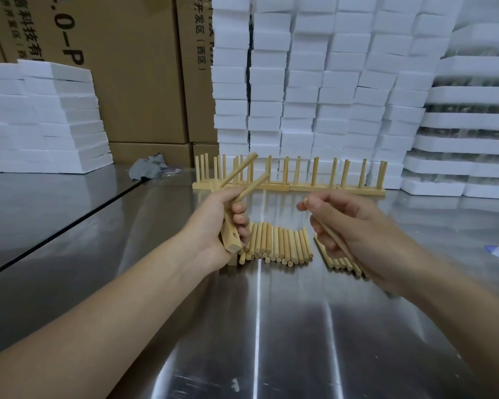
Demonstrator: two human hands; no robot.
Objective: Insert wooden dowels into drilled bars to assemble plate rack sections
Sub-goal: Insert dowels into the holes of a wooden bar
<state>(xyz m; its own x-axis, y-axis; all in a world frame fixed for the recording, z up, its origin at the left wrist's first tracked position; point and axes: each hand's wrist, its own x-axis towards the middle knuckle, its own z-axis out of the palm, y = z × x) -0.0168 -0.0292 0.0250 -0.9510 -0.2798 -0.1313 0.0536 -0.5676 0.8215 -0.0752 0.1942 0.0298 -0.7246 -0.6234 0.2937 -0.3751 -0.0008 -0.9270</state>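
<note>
My left hand grips a drilled wooden bar held on a slant above the metal table. Two dowels stick out of the bar toward the upper right, and an empty hole shows near its lower end. My right hand holds a bunch of loose dowels, with one dowel tip pinched at the thumb. Between the hands a pile of loose dowels lies on the table. More dowels lie under my right hand.
Finished rack sections with upright dowels stand in a row at the back. White foam blocks are stacked behind and at the left. Cardboard boxes stand at the back left. A grey rag lies near them.
</note>
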